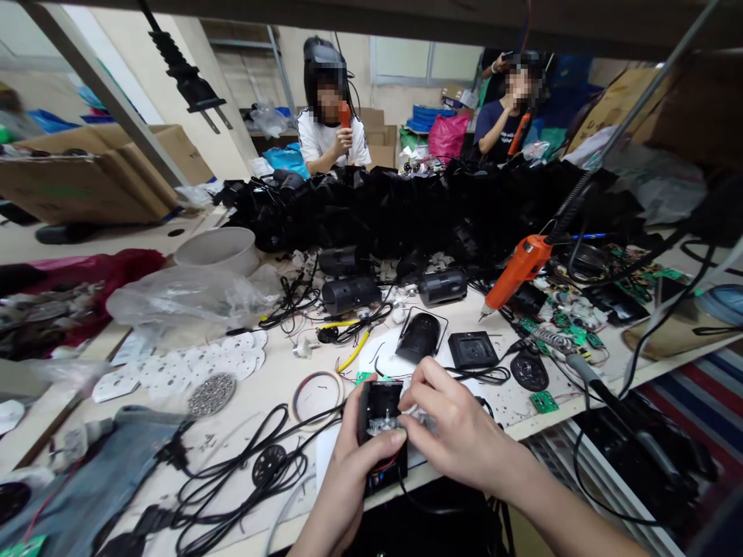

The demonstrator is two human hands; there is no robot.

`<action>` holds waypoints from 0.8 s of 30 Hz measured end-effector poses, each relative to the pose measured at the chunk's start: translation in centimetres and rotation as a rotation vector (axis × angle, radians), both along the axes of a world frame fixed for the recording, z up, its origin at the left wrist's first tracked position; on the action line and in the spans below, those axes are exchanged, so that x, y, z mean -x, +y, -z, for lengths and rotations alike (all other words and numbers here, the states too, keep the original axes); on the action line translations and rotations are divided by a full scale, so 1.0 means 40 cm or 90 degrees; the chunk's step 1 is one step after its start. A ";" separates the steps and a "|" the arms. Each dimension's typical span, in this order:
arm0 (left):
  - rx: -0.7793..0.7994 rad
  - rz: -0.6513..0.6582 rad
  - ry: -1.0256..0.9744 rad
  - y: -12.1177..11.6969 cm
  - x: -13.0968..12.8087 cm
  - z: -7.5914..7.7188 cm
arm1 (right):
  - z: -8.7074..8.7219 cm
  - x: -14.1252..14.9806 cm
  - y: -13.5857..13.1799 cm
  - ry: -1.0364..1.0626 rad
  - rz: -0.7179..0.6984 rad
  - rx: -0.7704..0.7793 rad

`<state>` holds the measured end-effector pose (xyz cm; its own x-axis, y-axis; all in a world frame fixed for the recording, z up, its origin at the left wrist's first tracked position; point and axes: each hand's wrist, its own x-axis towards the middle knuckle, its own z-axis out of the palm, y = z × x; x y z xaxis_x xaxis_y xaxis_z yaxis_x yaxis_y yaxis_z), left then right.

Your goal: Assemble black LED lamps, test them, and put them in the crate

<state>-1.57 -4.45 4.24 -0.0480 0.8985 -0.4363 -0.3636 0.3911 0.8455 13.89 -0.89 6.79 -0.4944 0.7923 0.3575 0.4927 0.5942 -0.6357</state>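
Note:
My left hand (351,468) is wrapped round an open black plastic housing (384,398) at the table's near edge, its thumb resting on the right side. A pale fitting with a small metal shaft sits inside the housing, and a red wire shows below it. My right hand (456,425) is closed, fingertips pinched together at the housing's right rim. Something whitish shows by these fingertips, too covered to name. A black cord hangs under the housing. Just beyond my hands are a black square frame (473,350) and a black rounded housing (419,337).
An orange electric screwdriver (518,271) hangs at the right. Black cables (237,472), a tape roll (316,398) and a heap of screws (212,394) lie left. Piled black housings (395,213) span the back. Two people sit beyond, and a plug (200,94) dangles upper left.

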 end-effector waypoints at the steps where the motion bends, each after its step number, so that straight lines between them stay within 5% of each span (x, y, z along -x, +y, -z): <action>1: -0.003 0.001 0.004 -0.001 -0.002 -0.002 | 0.000 -0.002 0.001 -0.007 -0.006 0.003; 14: -0.006 0.027 0.026 -0.009 -0.003 -0.032 | -0.022 -0.007 0.001 -0.080 -0.026 -0.025; 24: 0.020 0.000 -0.041 -0.006 0.004 -0.013 | -0.025 -0.023 -0.004 -0.070 -0.027 0.004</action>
